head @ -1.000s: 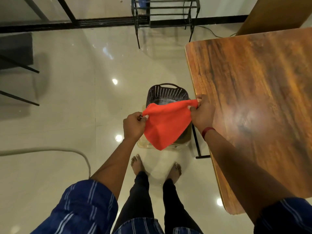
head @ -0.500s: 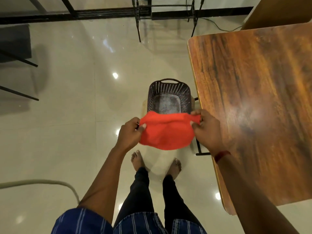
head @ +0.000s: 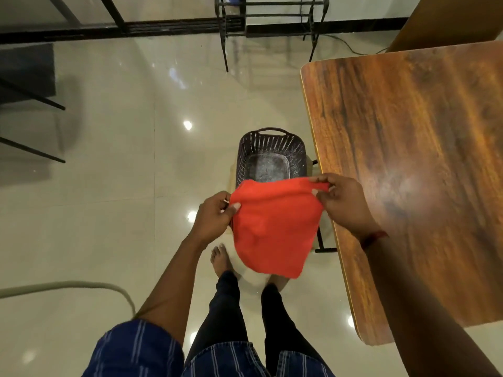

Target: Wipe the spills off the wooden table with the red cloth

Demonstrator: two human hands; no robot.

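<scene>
- A person stands barefoot on a glossy tiled floor (head: 109, 213), holding a red cloth (head: 275, 227) spread out in the air between both hands.
- The left hand (head: 215, 219) pinches the cloth's upper left corner, thumb over the fabric and fingers curled behind it.
- The right hand (head: 343, 202) pinches the upper right corner between thumb and fingertips, beside the near edge of the table (head: 422, 172).
- The cloth hangs down from the two held corners, its lower edge loose above the person's feet, clear of the tabletop.
- A dark perforated basket (head: 272, 151) sits on the floor just beyond the cloth, close against the table's left side; its near rim is hidden by the fabric.
- A red band (head: 374, 238) circles the right wrist.
- A pale hose (head: 81, 285) curves across the floor at lower left.
- A black metal rack (head: 269, 17) stands by the far wall.
</scene>
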